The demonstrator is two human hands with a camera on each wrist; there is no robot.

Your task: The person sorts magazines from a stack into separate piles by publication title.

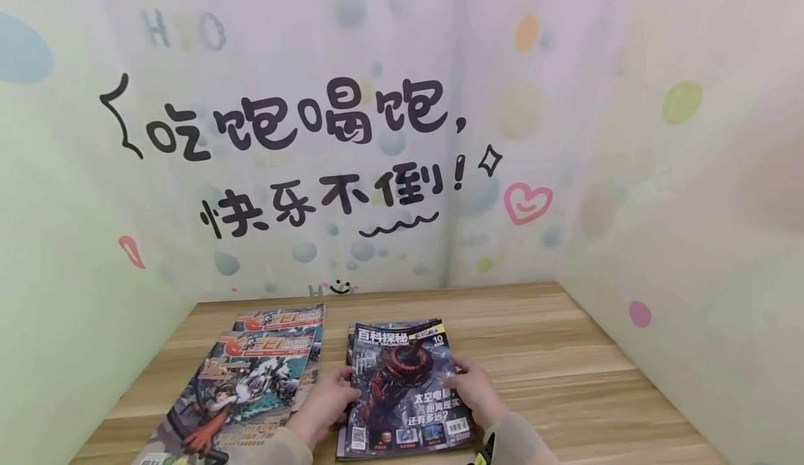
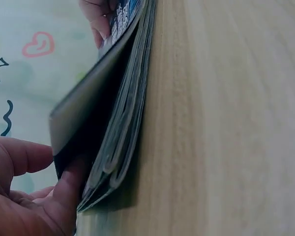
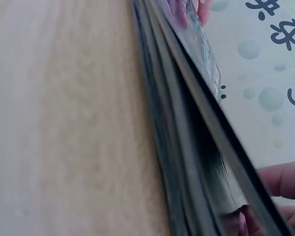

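A dark magazine (image 1: 402, 388) with a red and black machine on its cover lies on top of a small stack in the head view. My left hand (image 1: 326, 399) pinches its left edge, and my right hand (image 1: 479, 389) grips the right edge. Seen from the left wrist, the top magazine is tilted up off the magazines beneath (image 2: 120, 147), with a dark gap between them. The right wrist view shows the same gap above the lower magazines (image 3: 162, 108). How many lie below cannot be told.
Left of the stack, a colourful comic-style magazine (image 1: 235, 395) overlaps a similar magazine (image 1: 276, 315) behind it. All rest on a wood-grain table (image 1: 565, 367). A printed curtain (image 1: 352, 255) with large black writing stands along the back, with pale walls at both sides.
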